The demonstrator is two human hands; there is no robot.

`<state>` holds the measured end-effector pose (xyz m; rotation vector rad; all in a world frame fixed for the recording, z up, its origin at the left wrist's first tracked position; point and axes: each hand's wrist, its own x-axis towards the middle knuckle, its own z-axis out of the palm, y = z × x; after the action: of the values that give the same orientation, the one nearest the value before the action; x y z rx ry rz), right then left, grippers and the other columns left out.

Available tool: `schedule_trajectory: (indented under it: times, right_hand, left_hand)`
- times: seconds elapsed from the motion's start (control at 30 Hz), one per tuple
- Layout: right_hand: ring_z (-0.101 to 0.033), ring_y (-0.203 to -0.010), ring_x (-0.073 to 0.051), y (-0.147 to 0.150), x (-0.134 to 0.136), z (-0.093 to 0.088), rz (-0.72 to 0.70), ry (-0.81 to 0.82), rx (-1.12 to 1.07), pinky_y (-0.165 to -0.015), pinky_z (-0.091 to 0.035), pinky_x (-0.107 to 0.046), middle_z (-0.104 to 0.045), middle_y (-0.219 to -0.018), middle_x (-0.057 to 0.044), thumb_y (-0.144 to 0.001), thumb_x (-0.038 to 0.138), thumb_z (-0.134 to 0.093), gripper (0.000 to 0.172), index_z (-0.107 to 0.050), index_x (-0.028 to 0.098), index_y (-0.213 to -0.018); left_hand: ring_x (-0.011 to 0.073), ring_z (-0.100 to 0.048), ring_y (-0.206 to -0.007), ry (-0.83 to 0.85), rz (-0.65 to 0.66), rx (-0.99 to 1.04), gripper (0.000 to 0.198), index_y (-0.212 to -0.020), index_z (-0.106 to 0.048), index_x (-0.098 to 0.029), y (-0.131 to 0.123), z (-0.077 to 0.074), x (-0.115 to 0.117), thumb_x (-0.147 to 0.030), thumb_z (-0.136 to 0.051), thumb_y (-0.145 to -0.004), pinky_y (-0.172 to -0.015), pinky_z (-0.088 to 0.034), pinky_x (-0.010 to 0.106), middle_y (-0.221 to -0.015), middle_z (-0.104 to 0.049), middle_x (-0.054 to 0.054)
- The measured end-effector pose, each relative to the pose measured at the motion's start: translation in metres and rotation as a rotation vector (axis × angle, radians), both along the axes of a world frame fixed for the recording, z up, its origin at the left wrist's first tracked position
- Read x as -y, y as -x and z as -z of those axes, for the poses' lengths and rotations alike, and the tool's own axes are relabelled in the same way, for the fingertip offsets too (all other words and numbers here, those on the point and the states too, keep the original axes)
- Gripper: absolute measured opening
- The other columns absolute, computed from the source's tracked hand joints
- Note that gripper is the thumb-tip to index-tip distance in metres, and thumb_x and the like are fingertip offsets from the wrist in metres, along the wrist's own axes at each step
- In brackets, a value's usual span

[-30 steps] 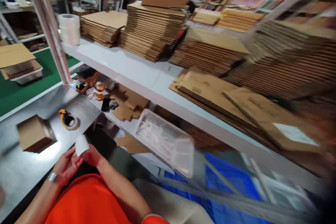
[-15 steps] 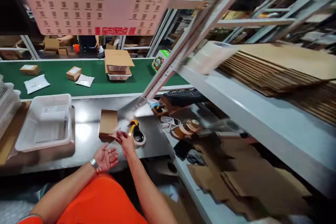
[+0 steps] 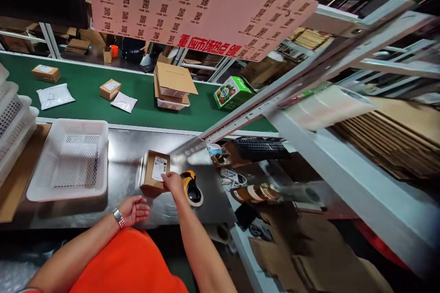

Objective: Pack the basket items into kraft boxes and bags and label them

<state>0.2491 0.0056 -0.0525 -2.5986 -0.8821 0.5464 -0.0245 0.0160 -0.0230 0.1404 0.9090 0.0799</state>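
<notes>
Cardboard box [image 3: 150,180] is shown in the head view on the metal table [image 3: 126,146], between a white basket [image 3: 68,195] and a tape dispenser [image 3: 193,187]. A white printed label [image 3: 158,167] is laid on top of the box, and its lower right corner is touched by the thumb of the right hand [image 3: 173,184]. The other fingers are partly hidden at the box's right edge, so whether the box is clamped by them cannot be told. The left hand [image 3: 134,211] is held palm up near the table's front edge, its fingers loosely curled and set apart from the thumb; a metal wristband [image 3: 118,218] is worn on that wrist. The two hands are separated. Beyond the table, small parcel boxes, white packets and a green printed carton [image 3: 233,93] are borne by a green belt [image 3: 144,116]. To the right, a keyboard [image 3: 260,147] and a brown jar [image 3: 256,192] are placed lower than a shelf on which flat cardboard [image 3: 385,142] is stacked. A pink board [image 3: 220,9] printed with codes is seen above the belt.
</notes>
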Motion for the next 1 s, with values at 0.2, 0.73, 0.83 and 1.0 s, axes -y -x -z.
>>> schedule_trajectory:
  times: [0.2,0.73,0.83,1.0]
  right_hand:
    - [-0.075,-0.127,-0.040,-0.018,-0.009,-0.011,-0.204,0.041,0.140,-0.108,-0.056,-0.050,-0.082,-0.127,-0.028,-0.096,0.035,-0.071,0.039,-0.081,0.011,-0.124]
    - [-0.023,-0.176,-0.050,0.001,-0.024,0.045,-0.894,-0.104,0.247,-0.140,-0.018,-0.076,-0.030,-0.188,-0.026,-0.101,0.058,-0.065,0.092,-0.043,0.014,-0.179]
    - [-0.023,-0.177,-0.049,-0.023,0.016,0.051,-1.174,-0.153,0.155,-0.139,-0.021,-0.080,-0.030,-0.189,-0.016,-0.092,0.045,-0.074,0.090,-0.047,0.030,-0.177]
    - [-0.045,-0.170,-0.034,-0.084,0.008,0.040,-1.359,-0.182,-0.109,-0.140,-0.034,-0.061,-0.056,-0.177,-0.003,-0.092,0.025,-0.068,0.072,-0.067,0.049,-0.160]
  left_hand:
    - [0.0183,-0.078,-0.061,-0.072,-0.006,-0.002,0.025,-0.102,-0.068,-0.016,0.001,0.011,-0.008,-0.031,-0.051,-0.114,-0.061,-0.058,0.024,-0.078,-0.080,0.008]
    - [0.0179,-0.075,-0.057,-0.124,-0.276,-0.126,0.017,-0.099,-0.067,-0.016,-0.033,0.009,0.009,-0.032,-0.066,-0.107,-0.061,-0.053,0.024,-0.074,-0.078,0.006]
    - [0.0174,-0.074,-0.056,-0.117,-0.348,-0.162,0.017,-0.099,-0.068,-0.016,-0.039,0.004,0.019,-0.030,-0.064,-0.108,-0.060,-0.053,0.024,-0.073,-0.078,0.006]
    - [0.0177,-0.074,-0.055,-0.116,-0.613,-0.258,0.009,-0.096,-0.068,-0.019,-0.027,0.006,0.042,-0.025,-0.073,-0.101,-0.057,-0.054,0.023,-0.073,-0.077,0.007]
